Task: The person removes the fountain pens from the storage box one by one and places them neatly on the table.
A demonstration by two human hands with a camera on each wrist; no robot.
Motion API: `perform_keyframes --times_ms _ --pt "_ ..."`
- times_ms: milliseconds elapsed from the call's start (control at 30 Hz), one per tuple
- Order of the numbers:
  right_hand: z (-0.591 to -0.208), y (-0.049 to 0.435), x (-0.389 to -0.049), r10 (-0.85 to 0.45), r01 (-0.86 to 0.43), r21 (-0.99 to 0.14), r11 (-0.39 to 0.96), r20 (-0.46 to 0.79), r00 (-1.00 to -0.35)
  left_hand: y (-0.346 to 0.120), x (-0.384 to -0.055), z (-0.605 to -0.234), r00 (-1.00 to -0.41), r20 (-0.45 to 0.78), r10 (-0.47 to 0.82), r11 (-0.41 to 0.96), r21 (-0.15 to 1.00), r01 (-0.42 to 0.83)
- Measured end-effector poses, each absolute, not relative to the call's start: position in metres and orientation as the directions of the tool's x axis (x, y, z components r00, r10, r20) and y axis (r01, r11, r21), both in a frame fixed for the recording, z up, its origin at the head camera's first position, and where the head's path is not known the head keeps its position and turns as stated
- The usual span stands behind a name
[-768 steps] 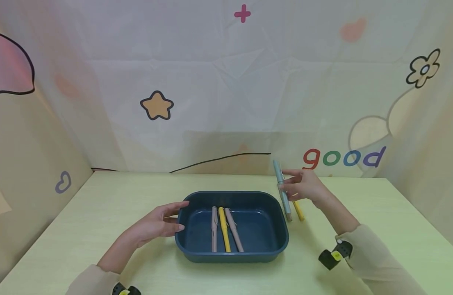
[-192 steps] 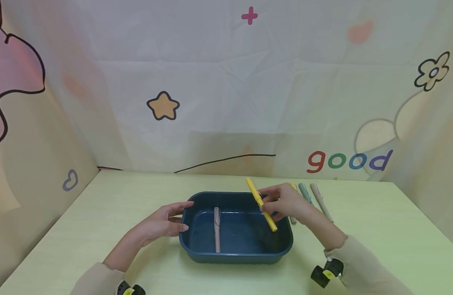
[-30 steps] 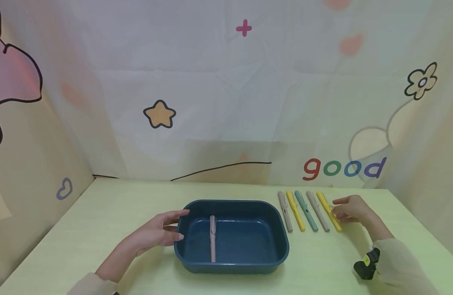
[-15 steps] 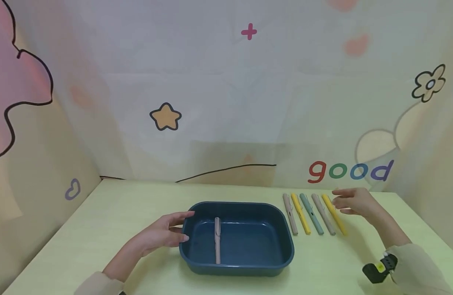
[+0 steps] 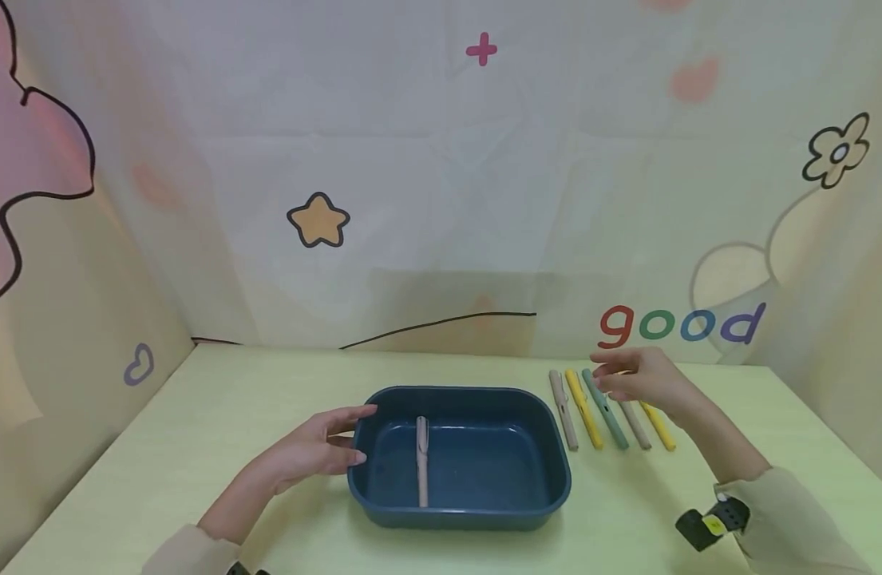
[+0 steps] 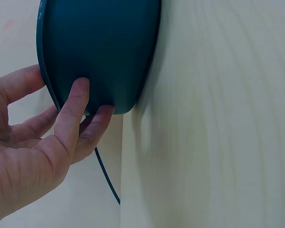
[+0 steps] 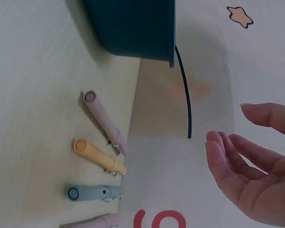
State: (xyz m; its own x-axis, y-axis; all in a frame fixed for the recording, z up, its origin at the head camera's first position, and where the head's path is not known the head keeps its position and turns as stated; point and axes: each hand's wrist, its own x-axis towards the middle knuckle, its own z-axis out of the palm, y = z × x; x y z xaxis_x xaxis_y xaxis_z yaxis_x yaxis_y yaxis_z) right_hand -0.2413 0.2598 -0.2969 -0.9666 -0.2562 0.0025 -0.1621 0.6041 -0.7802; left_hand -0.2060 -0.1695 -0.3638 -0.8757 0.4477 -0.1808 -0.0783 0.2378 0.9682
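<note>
A dark blue rectangular basin [image 5: 460, 519] stands on the table, with one greyish-pink pen [image 5: 422, 463] lying inside it. My left hand [image 5: 314, 447] holds the basin's left wall at the rim; in the left wrist view its fingers lie on both sides of the wall. Right of the basin several pens lie in a row: a greyish-pink pen [image 5: 563, 410], a yellow pen [image 5: 584, 409], a teal pen [image 5: 610, 419], another greyish-pink pen [image 5: 636, 427] and another yellow pen [image 5: 658, 427]. Over the row hovers my right hand [image 5: 645, 379], fingers loosely bent and holding nothing. It hides the upper ends of the two rightmost pens.
A pale table [image 5: 268, 375] carries everything. Behind it hangs a white printed sheet [image 5: 441, 200] with a star and the word "good". Each wrist wears a black camera, such as the right wrist camera [image 5: 712, 525].
Earlier the basin held three pens; then the right hand held a yellow pen above it. A second ago that hand was at the rightmost yellow pen; it has since lifted and moved left.
</note>
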Motion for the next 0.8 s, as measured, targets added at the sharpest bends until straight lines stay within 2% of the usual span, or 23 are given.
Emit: perform_keyframes --times_ms 433,800 --pt "-0.297 0.198 -0.229 -0.365 -0.251 -0.758 0.602 0.019 -0.931 -0.170 -0.207 -0.363 -0.874 -0.171 0.454 0.229 0.971 -0.071" --pt "-0.310 0.151 -0.222 -0.489 -0.358 -0.745 0.563 0.049 -0.871 -0.168 -0.207 -0.363 -0.877 -0.165 0.452 0.232 0.971 -0.063"
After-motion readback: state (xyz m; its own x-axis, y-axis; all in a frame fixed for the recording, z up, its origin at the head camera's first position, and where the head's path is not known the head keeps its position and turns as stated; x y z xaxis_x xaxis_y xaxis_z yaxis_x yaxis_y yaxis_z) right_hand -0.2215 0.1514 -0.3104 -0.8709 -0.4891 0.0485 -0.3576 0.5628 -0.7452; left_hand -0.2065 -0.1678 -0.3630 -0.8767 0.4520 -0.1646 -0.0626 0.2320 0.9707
